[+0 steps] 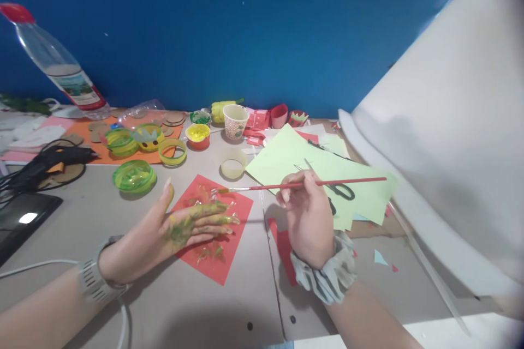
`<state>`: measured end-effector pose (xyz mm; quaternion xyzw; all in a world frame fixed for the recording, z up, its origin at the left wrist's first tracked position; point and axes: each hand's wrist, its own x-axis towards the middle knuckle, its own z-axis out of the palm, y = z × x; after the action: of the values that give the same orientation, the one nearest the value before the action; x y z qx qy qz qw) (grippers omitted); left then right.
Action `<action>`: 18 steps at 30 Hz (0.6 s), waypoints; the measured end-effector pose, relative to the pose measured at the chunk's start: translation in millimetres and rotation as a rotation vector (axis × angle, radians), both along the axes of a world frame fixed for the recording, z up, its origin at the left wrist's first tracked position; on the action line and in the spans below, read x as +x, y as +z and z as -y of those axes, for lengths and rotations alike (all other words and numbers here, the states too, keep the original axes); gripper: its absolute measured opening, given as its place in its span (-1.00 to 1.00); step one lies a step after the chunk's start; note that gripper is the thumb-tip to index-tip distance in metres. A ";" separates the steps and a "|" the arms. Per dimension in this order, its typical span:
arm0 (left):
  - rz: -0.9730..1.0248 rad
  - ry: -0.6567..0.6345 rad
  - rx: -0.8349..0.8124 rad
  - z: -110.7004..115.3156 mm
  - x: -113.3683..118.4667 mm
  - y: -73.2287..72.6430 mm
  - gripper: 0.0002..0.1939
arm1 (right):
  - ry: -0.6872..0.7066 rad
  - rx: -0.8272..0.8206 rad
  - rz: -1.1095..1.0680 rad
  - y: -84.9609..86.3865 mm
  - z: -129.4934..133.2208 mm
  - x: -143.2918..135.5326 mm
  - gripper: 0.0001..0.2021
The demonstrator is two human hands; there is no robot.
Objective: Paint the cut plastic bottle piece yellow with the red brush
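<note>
Blue wall [262,38]; slim paintbrush [266,187], likely light and stiff, best taken mid-handle, pinched by right hand [311,223]; left hand [180,229], fingers slightly spread.

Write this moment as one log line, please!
left hand: open, paint-smeared, over red paper | right hand: holding paintbrush | nearby: yellow paint cup, scissors on light green paper

Bare tabletop [192,308] leaves a way in along the near side of the red sheet [230,245], with a white cable [124,319] crossing it at left. The paintbrush [270,186] bars the gap between that sheet and the green paper [278,155]; cups [236,121] and a tape ring [233,164] crowd behind, before the blue wall [262,38].
</note>
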<state>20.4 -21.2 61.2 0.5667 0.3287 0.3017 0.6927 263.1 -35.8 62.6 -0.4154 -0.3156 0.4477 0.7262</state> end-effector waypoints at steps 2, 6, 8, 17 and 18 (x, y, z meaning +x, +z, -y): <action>0.169 -0.140 -0.362 1.8 -2.1 -0.1 -0.06 | 0.000 0.003 0.013 0.0 0.6 -0.4 -0.71; 0.483 -0.164 -0.695 5.0 -7.2 -2.2 0.00 | 0.007 0.009 0.062 -1.7 1.7 -1.4 -0.70; 0.529 -0.168 -0.689 6.7 -8.6 -4.8 0.00 | 0.018 0.013 0.103 -3.4 2.8 -2.1 -0.71; 0.743 -0.066 -0.800 13.4 -7.5 -8.0 -0.01 | 0.153 0.282 0.577 -13.6 22.8 -4.8 -0.85; 0.779 -0.050 -0.805 13.1 -7.5 -7.8 -0.03 | 0.174 0.330 0.613 -15.0 24.6 -5.1 -0.85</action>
<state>12.9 -34.3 53.4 0.1118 0.1242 0.3228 0.9316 258.0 -60.4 47.6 -0.3792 -0.6211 0.3054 0.6142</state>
